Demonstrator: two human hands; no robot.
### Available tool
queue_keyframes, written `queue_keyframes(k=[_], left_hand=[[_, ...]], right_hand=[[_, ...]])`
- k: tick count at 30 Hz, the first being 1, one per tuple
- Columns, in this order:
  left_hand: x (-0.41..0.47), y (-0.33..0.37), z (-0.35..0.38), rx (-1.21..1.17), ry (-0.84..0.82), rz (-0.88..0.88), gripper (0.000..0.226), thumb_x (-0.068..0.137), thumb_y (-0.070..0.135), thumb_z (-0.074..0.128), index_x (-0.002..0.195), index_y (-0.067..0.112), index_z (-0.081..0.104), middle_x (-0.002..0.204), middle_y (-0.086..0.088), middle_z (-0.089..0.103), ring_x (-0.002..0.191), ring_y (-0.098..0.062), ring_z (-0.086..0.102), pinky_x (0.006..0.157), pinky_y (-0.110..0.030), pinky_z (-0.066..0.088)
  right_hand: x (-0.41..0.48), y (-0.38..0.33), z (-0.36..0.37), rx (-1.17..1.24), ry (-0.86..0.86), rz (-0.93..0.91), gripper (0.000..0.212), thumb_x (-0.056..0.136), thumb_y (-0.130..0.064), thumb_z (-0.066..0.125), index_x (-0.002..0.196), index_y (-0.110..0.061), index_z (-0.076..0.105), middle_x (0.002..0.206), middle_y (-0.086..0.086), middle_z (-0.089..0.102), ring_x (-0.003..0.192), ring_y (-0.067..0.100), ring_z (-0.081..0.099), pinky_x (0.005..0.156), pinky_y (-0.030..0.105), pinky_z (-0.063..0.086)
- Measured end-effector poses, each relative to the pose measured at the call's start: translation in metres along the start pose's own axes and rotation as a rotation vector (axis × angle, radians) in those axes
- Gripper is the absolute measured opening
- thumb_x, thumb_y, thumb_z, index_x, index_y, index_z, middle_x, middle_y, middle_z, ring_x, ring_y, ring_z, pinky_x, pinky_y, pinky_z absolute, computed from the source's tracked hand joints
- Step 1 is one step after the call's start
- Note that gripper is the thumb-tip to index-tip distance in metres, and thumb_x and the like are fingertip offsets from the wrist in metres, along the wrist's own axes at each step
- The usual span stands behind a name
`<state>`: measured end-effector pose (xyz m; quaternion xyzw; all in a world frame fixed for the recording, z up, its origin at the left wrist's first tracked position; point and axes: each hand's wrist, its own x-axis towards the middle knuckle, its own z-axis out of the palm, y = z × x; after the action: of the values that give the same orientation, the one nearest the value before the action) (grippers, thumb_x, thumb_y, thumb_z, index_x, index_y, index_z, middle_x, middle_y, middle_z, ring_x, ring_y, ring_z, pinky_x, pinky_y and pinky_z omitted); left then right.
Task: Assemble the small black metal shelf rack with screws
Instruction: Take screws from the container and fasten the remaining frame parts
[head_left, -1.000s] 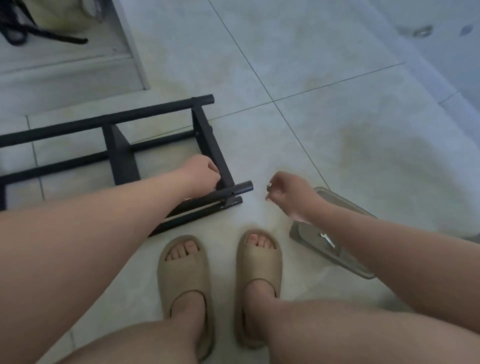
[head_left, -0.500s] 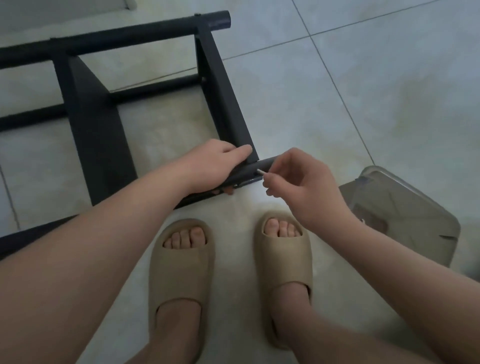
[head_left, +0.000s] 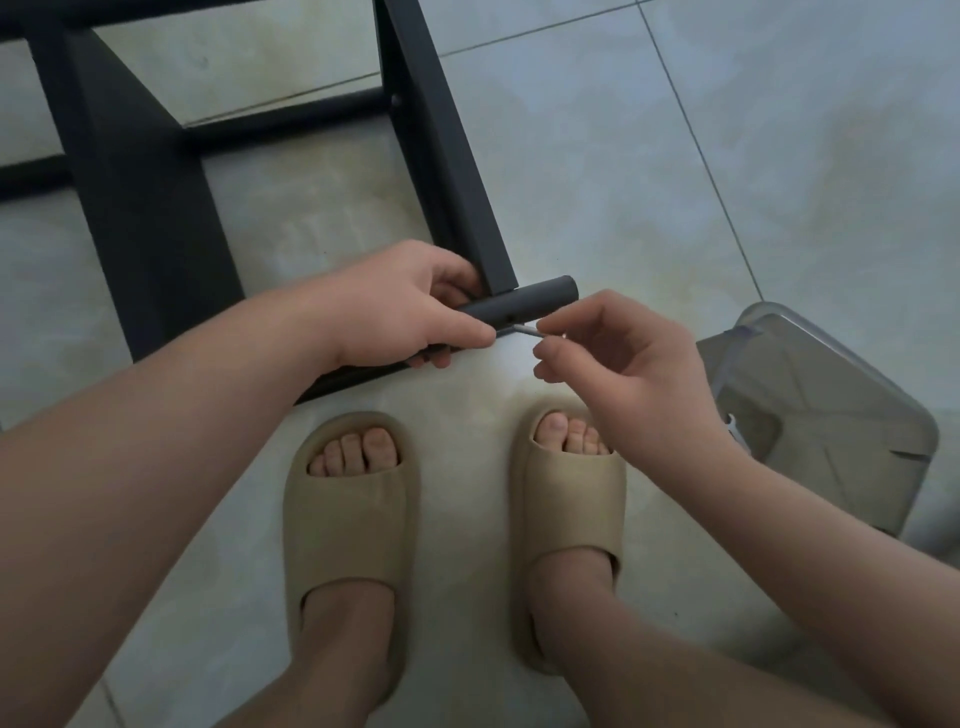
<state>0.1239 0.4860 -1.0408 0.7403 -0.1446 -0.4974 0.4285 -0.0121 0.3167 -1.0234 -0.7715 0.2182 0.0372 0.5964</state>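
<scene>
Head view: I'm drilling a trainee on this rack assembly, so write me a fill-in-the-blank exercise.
The right hand pinches a small silver ____. The left hand grips the round tube of the ____ rack. The clear plastic container sits on the floor beside the person's ____ sandal.
Missing: screw; black; right.

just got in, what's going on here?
A person is assembling a black rack on the tiled floor. The left hand grips the round tube at the near corner. The right hand pinches a screw just below a hole in that tube, not yet inserted. A clear container sits at the right.
</scene>
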Motion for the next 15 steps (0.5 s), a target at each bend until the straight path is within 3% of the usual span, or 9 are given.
queue_keyframes(k=[3,9,12,15], left_hand=[[-0.0014,0.0002,0.0015,0.035,0.011,0.022,0.022,0.09,0.017,0.072,0.112,0.017,0.069,0.086,0.0,0.072,0.059,-0.011,0.061,0.057,-0.028,0.048],[-0.002,0.0004,0.0029,0.09,0.047,0.039,0.022,0.091,0.02,0.071,0.112,0.015,0.068,0.091,0.004,0.073,0.056,-0.007,0.061,0.052,-0.019,0.048],[-0.0013,-0.0002,0.0032,0.091,0.054,0.04,0.022,0.09,0.021,0.071,0.112,0.016,0.068,0.094,0.003,0.073,0.056,-0.008,0.062,0.052,-0.019,0.047],[-0.0008,-0.0007,0.0029,0.074,0.056,0.042,0.023,0.09,0.02,0.072,0.111,0.015,0.068,0.092,0.004,0.073,0.056,-0.008,0.063,0.051,-0.018,0.046]], right_hand=[[-0.0036,0.0028,-0.0002,0.042,0.0,-0.023,0.013,0.087,-0.01,0.066,0.093,-0.02,0.071,0.085,0.002,0.075,0.08,0.015,0.075,0.081,0.037,0.061],[-0.0042,0.0034,0.0043,0.0,0.005,-0.062,0.015,0.089,-0.014,0.065,0.097,-0.026,0.071,0.087,-0.003,0.075,0.084,0.014,0.075,0.082,0.045,0.06],[-0.005,0.0035,0.0035,-0.096,-0.004,-0.081,0.022,0.092,-0.013,0.069,0.096,-0.034,0.07,0.084,-0.007,0.074,0.083,0.012,0.074,0.072,0.044,0.059],[-0.0057,0.005,0.0033,-0.23,-0.007,-0.166,0.019,0.092,-0.007,0.07,0.097,-0.025,0.073,0.079,-0.009,0.073,0.08,0.005,0.072,0.066,0.023,0.056]])
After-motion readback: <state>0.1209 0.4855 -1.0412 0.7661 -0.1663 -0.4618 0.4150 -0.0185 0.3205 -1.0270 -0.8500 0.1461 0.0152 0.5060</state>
